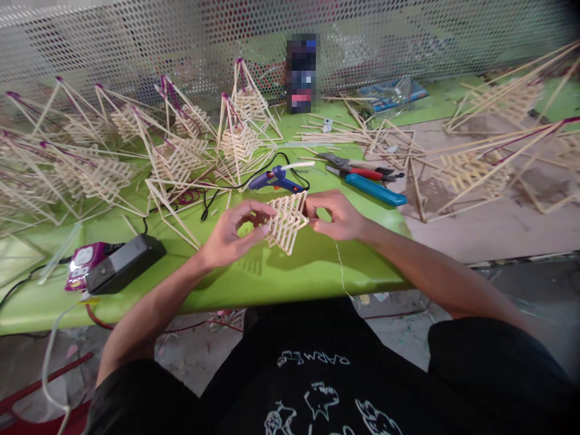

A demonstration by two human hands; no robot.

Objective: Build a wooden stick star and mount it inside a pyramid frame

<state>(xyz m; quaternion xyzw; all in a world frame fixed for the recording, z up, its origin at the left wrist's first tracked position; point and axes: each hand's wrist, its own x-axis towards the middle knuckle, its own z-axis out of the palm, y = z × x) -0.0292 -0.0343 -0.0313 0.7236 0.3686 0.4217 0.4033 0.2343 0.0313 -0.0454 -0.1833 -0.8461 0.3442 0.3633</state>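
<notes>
Both hands hold a small stepped pyramid of pale wooden sticks [286, 221] above the green table [281, 272]. My left hand [235, 232] pinches its left side with thumb and fingers closed. My right hand [338, 214] grips its upper right corner, fingers curled. A thin strand of glue hangs down from below the right hand. A blue hot glue gun [275, 179] with a white glue stick lies just behind the pyramid.
Many finished stick frames with purple thread [172, 157] crowd the table's left and back. Red-handled pliers [362, 171] and a blue tool [375, 189] lie to the right. A black box [124, 263] and cables sit at the front left. Larger stick frames [480, 163] lie on the right.
</notes>
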